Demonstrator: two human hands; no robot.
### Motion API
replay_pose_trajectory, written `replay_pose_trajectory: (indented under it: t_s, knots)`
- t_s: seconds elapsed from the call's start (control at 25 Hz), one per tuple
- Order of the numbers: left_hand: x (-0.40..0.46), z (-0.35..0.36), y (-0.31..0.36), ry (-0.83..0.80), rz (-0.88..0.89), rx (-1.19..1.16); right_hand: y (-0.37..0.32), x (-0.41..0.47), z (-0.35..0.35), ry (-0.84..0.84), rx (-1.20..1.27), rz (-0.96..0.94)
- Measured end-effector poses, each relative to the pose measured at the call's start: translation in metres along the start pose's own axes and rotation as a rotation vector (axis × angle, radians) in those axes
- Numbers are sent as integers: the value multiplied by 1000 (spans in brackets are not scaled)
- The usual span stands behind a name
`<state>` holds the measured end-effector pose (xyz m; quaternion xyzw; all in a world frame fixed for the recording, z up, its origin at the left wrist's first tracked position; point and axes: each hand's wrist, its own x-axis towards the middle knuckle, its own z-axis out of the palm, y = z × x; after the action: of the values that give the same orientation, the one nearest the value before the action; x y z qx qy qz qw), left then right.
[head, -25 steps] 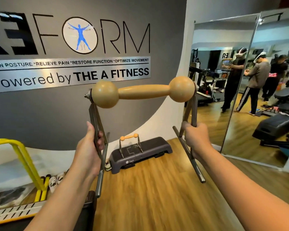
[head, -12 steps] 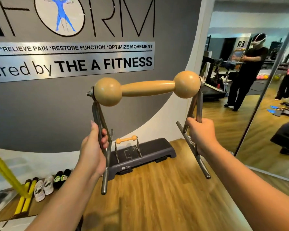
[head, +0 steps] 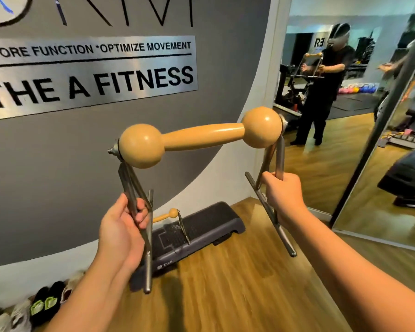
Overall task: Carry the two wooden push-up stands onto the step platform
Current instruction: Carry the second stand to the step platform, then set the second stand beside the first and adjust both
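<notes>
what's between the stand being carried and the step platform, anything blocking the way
Nothing visible blocks it: only bare wood floor lies between the held stand and the step platform. The other stand already sits on the platform's left half; its right half looks free.

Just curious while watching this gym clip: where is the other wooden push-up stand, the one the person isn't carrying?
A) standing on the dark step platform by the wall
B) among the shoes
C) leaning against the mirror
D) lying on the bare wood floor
A: the second push-up stand stands upright on the step platform by the wall, while the left hand and right hand grip the metal legs of the carried push-up stand.
</notes>
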<state>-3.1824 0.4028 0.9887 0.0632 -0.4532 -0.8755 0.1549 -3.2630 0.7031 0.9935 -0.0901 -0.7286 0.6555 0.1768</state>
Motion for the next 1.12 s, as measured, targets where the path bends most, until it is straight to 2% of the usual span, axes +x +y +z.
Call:
replay_pose_trajectory:
  t_s: [0.4, 0.64, 0.88, 1.12]
  knots:
    - [199, 34, -102, 120, -129, -74, 81, 197, 70, -6, -54, 44]
    - [314, 54, -187, 232, -219, -173, 156, 337, 109, -167, -81, 128]
    - [410, 61, -272, 355, -213, -212, 226, 454, 151, -337, -70, 213]
    - [502, 36, -351, 487, -233, -316, 311, 536, 217, -320, -65, 307]
